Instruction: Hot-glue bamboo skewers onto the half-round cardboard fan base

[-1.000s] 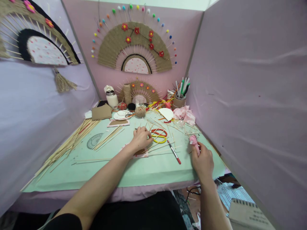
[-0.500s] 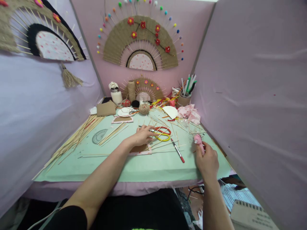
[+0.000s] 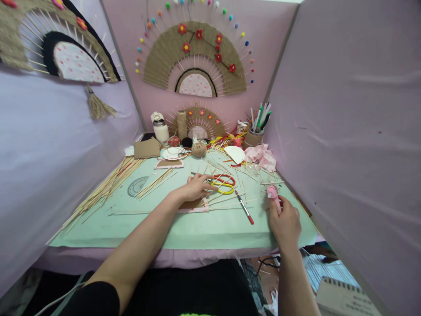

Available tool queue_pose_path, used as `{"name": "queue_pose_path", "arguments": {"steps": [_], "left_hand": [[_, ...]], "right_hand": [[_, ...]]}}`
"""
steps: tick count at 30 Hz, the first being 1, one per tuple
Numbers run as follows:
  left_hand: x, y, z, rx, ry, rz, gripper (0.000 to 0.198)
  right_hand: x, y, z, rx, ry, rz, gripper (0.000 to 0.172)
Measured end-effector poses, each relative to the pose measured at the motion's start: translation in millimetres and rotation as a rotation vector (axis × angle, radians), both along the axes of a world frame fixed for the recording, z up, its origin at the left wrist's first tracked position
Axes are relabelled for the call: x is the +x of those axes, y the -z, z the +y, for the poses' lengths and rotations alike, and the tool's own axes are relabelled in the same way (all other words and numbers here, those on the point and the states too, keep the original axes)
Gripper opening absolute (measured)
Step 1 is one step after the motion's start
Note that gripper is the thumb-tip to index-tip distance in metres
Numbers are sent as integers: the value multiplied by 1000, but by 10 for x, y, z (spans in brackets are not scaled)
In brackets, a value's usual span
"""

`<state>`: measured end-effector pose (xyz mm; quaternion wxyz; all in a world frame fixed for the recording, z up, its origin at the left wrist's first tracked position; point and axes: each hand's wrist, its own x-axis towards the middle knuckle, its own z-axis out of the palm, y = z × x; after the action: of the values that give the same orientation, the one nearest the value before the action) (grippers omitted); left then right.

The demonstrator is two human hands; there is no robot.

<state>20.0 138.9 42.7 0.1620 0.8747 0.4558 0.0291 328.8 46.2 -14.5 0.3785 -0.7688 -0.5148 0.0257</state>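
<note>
Several dark lines (image 3: 358, 301) on notepad (image 3: 332, 300) unreadable; right fingers (image 3: 285, 204) gripping pink glue gun (image 3: 272, 194); left fingers' (image 3: 208, 186) hold unclear.

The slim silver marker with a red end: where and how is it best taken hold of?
Probably pinch the near half of the silver marker across its slim barrel, coming from the person's side: it lies slantwise, and thin pale wooden sticks lie about its far half.

The only view looks from the wearer's head, forward and down over the tabletop (image 3: 226, 237), near enough that the forearms (image 3: 141, 245) enter at seven and five o'clock. It faces the back wall (image 3: 268, 48) at twelve, with side walls (image 3: 345, 114) at nine and three.
</note>
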Motion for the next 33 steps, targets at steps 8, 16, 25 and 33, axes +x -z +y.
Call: {"name": "queue_pose_path", "arguments": {"steps": [8,16,25,33], "left_hand": [[9,-17,-21,14,3,22,37],[15,-27,-15,5,3,60,39],[-1,-25,-6,5,5,54,41],[-3,4,4,46,-34,15,45]], "right_hand": [[-14,-30,-8,-3,4,9,60],[-9,-20,-5,-9,12,9,62],[-15,-17,-2,0,-4,-3,62],[4,17,11,23,-9,-5,59]]}}
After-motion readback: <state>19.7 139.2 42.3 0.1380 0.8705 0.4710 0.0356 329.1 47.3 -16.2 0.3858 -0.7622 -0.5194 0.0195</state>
